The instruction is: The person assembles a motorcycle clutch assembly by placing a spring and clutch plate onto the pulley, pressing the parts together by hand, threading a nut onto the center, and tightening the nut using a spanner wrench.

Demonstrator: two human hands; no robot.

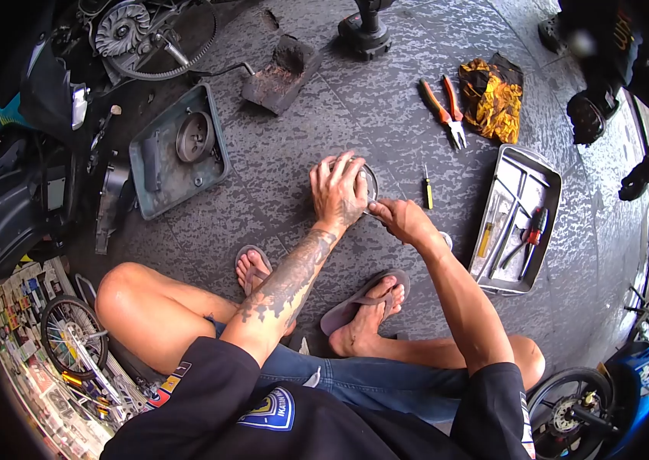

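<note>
My left hand [337, 190] is pressed over a round metal part [372, 182], its fingers curled across the top and covering most of it. Against the near right edge of that part, my right hand [405, 220] is closed in a fist; a small bit of metal shows by its thumb, but what it grips is mostly hidden. A slim screwdriver with a yellow handle [428, 198] lies on the floor just right of my hands. Farther off lie pliers with orange handles [447, 111], jaws toward me.
On the right sits a metal tray [491, 280] with several tools. A stained orange cloth [493, 103] lies beyond it. At left, a grey-green tray [157, 207] holds a round drum [195, 137]. Motorcycle parts [140, 38] stand upper left; a person in dark clothes [608, 69] is upper right.
</note>
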